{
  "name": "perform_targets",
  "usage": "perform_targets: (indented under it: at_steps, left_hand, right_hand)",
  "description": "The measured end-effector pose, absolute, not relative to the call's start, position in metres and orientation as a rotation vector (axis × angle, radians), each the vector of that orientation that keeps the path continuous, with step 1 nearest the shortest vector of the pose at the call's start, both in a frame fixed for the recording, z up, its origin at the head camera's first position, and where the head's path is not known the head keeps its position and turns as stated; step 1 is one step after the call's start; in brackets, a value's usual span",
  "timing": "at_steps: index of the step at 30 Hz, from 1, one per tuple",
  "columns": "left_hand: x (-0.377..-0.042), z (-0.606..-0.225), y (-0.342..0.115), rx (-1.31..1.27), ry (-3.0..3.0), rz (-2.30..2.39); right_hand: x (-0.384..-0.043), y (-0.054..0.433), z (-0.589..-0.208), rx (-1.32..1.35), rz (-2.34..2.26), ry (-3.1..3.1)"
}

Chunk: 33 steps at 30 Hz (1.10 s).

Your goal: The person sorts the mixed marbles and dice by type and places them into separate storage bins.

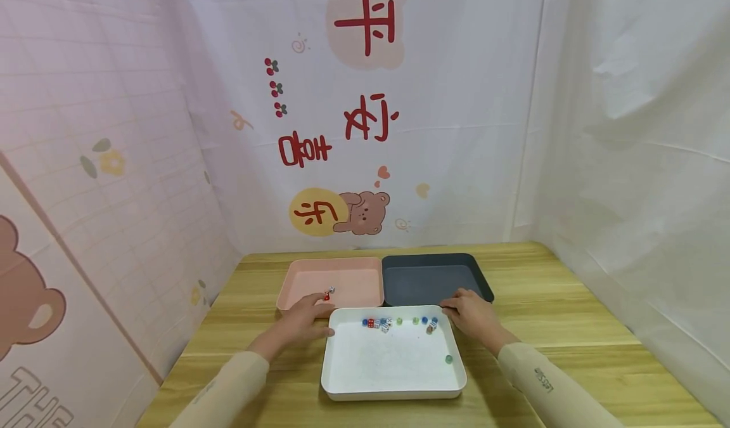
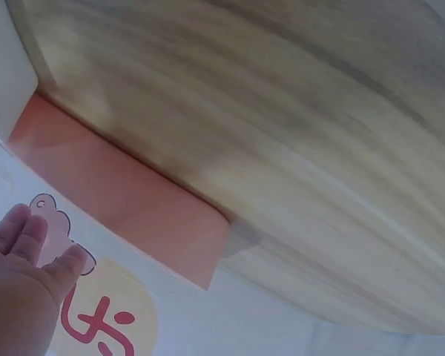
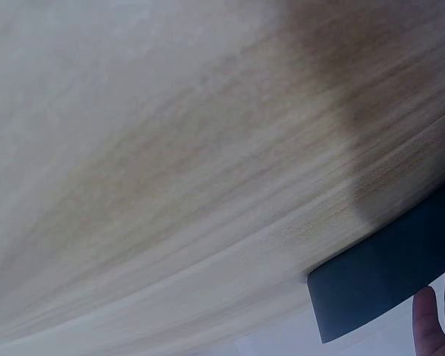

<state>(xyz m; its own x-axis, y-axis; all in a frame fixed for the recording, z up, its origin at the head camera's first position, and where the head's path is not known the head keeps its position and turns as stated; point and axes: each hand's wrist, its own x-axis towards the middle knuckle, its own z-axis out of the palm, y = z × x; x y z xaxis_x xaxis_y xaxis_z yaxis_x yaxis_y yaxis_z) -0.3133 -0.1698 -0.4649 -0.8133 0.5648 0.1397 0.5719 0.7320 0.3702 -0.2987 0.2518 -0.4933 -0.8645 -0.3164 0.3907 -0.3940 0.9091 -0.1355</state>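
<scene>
Pale cloth (image 1: 456,98) hangs round the work area I watch over the head camera, lightly creased and printed with red lettering (image 1: 367,22) and a brown bear (image 1: 366,214). Below it I see the table (image 1: 547,307), yellowish with streaky wood grain. On it stand a smooth white tray (image 1: 388,364), nearest me, and behind it, side by side, a pink tray (image 1: 305,280) on the left and a dark blue-grey tray (image 1: 428,279) on the right, all shallow with rounded corners. From my angle the white tray's far edge overlaps the front of both.

Two cream sleeves (image 1: 228,383) reach in, one either side of the white tray, with the left hand (image 1: 305,320) and right hand (image 1: 476,315) well apart. Left lies by the far left corner, thumb and forefinger parted, hiding part of the pink tray's front; its wrist camera shows me loosely extended fingers. Right has its fingertips at the far right corner; its wrist camera gives me only a couple of fingers by the dark wall, so I cannot tell whether they pinch anything.

Small dice (image 1: 371,323) in red, white and blue mix with round green and blue beads (image 1: 399,321), mostly along the white tray's far side. One green bead (image 1: 448,359) lies alone near its right wall. Inside the pink tray, a white die (image 1: 332,289) and a tiny red piece (image 1: 327,296) sit near the left fingertips.
</scene>
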Motion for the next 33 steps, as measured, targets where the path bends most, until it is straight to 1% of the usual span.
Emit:
perform_targets:
  at_steps: [8,20,33]
  left_hand:
    - [-0.306,-0.472,-0.177,-0.978,-2.916,-0.558]
    - [-0.304,-0.479,-0.184,-1.056,-2.875,-0.505]
    - [-0.306,-0.486,-0.181,-1.111,-2.836,-0.271]
  right_hand:
    - [-0.300,0.250,-0.494,0.515,0.296,-2.716]
    - [-0.303,0.248,-0.495,0.533,0.301,-2.725]
    - [-0.302,0.254,-0.494,0.556,0.269,-2.675]
